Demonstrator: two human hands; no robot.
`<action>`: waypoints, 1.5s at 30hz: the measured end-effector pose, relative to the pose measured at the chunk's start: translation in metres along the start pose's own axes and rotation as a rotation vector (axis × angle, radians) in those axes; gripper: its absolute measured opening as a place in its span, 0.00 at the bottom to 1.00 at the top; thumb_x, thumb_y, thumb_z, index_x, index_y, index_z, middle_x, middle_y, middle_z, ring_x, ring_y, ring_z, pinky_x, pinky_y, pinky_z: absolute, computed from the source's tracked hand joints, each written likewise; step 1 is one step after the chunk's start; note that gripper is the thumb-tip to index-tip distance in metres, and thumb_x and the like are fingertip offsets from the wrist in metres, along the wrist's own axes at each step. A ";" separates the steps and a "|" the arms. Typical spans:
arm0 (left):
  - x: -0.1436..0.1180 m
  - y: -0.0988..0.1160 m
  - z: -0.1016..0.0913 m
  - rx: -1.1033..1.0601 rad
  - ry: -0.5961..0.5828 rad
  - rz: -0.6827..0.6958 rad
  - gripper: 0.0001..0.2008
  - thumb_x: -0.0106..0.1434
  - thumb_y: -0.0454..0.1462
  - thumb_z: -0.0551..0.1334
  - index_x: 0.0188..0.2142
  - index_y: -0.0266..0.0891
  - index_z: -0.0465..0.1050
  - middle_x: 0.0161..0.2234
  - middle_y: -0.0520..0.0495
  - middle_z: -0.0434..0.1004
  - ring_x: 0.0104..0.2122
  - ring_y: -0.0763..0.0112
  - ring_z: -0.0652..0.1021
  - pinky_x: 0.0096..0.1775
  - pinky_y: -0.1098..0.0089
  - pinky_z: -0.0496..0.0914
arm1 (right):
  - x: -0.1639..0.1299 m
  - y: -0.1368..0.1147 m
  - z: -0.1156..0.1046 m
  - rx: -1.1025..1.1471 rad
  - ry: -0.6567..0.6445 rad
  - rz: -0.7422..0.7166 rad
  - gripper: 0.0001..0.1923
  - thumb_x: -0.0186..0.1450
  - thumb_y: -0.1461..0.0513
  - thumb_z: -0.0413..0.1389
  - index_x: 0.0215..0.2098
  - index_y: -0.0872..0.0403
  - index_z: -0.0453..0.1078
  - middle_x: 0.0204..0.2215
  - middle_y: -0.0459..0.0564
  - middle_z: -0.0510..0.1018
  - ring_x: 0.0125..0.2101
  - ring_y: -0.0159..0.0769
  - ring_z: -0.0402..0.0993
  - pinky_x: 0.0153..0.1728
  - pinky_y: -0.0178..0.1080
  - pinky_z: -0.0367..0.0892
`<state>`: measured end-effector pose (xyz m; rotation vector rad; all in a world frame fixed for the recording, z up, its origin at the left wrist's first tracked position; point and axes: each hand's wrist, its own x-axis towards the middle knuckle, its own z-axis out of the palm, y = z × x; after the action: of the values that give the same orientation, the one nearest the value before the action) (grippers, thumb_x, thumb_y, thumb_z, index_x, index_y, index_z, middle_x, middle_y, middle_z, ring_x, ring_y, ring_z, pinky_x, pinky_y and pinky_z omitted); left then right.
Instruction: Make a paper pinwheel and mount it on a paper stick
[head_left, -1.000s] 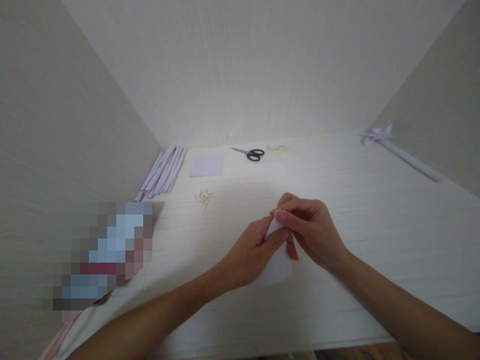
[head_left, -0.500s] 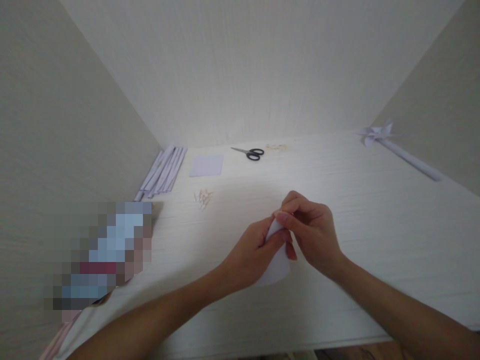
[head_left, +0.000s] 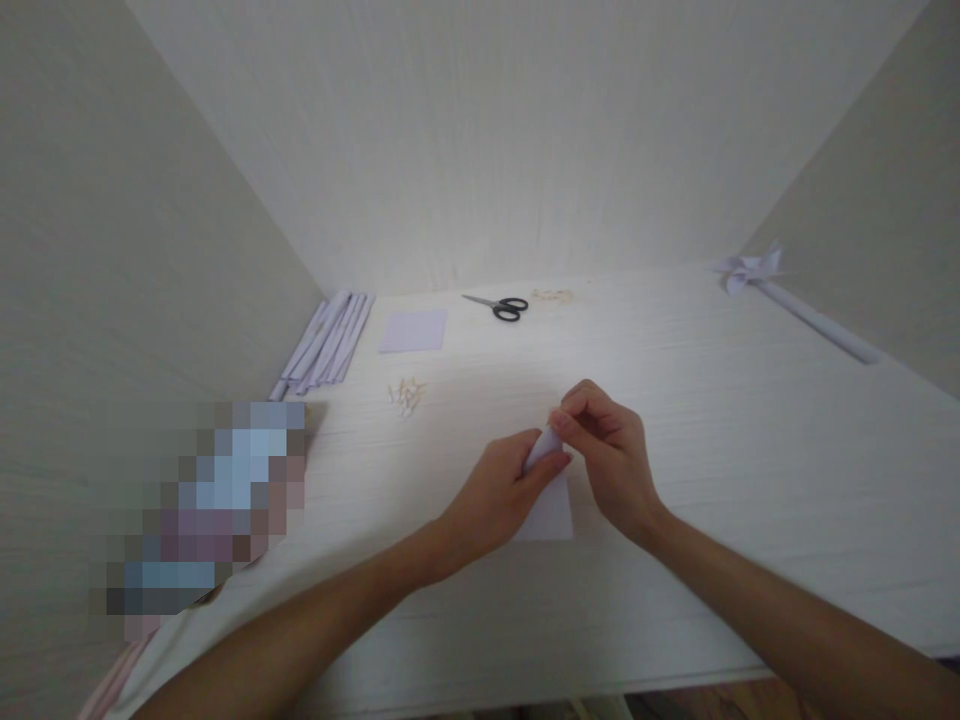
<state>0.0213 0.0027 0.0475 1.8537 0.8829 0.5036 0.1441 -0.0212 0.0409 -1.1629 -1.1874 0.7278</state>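
My left hand (head_left: 499,495) is closed around a white sheet of paper (head_left: 551,510), its thumb laid across the front. The paper's upper end is curled over, and its lower part hangs flat below the fingers. At the upper tip, the thumb and fingertips of my right hand (head_left: 611,445) are pinched together on the paper. Whether something small is also between those fingertips is hidden. Both hands are over the front middle of the white table (head_left: 712,480).
Scissors (head_left: 499,306) lie at the back beside small pale bits (head_left: 553,296). Square paper (head_left: 414,331), a heap of short white-tipped sticks (head_left: 406,396) and rolled paper tubes (head_left: 330,340) are on the left. A paper pinwheel (head_left: 752,270) lies far right. Walls enclose the back and sides.
Both hands have shifted slightly left with the paper, whose lower edge sits a little higher. The right hand still pinches the upper tip. The other items have stayed put.
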 end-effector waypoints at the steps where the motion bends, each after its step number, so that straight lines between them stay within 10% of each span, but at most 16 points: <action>1: 0.001 -0.001 -0.001 0.025 0.003 0.006 0.18 0.57 0.48 0.47 0.26 0.36 0.65 0.22 0.52 0.64 0.23 0.74 0.63 0.25 0.73 0.56 | 0.001 0.001 0.000 0.021 -0.015 0.028 0.10 0.56 0.62 0.53 0.18 0.55 0.60 0.18 0.42 0.60 0.21 0.26 0.56 0.23 0.32 0.54; 10: 0.006 -0.003 -0.011 0.095 -0.001 0.045 0.18 0.56 0.47 0.48 0.26 0.35 0.66 0.22 0.51 0.66 0.23 0.75 0.64 0.24 0.74 0.56 | 0.011 0.005 -0.001 0.092 -0.187 0.204 0.14 0.49 0.56 0.58 0.17 0.55 0.59 0.14 0.40 0.60 0.16 0.24 0.54 0.17 0.30 0.51; 18: 0.012 0.002 -0.033 -0.170 -0.144 -0.105 0.12 0.52 0.43 0.57 0.24 0.34 0.65 0.20 0.48 0.71 0.19 0.74 0.72 0.19 0.77 0.63 | 0.021 0.012 -0.014 0.165 0.131 0.086 0.12 0.52 0.58 0.57 0.18 0.53 0.60 0.12 0.40 0.58 0.14 0.24 0.52 0.15 0.30 0.48; 23: 0.019 0.006 -0.059 -0.114 0.109 -0.067 0.10 0.48 0.41 0.61 0.23 0.34 0.69 0.19 0.48 0.72 0.18 0.76 0.72 0.18 0.78 0.64 | 0.023 0.014 -0.016 0.200 0.224 0.059 0.10 0.52 0.59 0.57 0.20 0.53 0.61 0.13 0.40 0.60 0.15 0.24 0.54 0.15 0.30 0.49; 30: 0.020 0.008 -0.092 -0.141 0.400 -0.009 0.12 0.41 0.40 0.65 0.25 0.34 0.71 0.14 0.54 0.68 0.15 0.81 0.68 0.19 0.79 0.64 | 0.016 0.012 -0.011 0.011 0.021 0.043 0.12 0.53 0.59 0.56 0.17 0.55 0.60 0.12 0.40 0.59 0.15 0.24 0.53 0.16 0.31 0.49; 37: 0.019 0.011 -0.092 -0.279 0.429 -0.017 0.14 0.45 0.44 0.62 0.27 0.34 0.72 0.26 0.47 0.76 0.25 0.74 0.73 0.25 0.75 0.66 | 0.006 0.013 -0.005 -0.377 -0.281 -0.187 0.12 0.56 0.62 0.52 0.17 0.55 0.57 0.15 0.42 0.60 0.18 0.25 0.54 0.18 0.31 0.53; 45: 0.012 0.019 -0.083 -0.282 0.421 0.005 0.19 0.50 0.48 0.58 0.35 0.36 0.73 0.35 0.42 0.76 0.32 0.68 0.74 0.29 0.72 0.65 | -0.001 0.016 -0.002 -0.500 -0.324 -0.321 0.11 0.57 0.65 0.50 0.18 0.55 0.55 0.17 0.43 0.59 0.18 0.25 0.54 0.19 0.30 0.53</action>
<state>-0.0197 0.0568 0.0998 1.5155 1.0222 0.9936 0.1479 -0.0175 0.0252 -1.2406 -1.8537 0.3866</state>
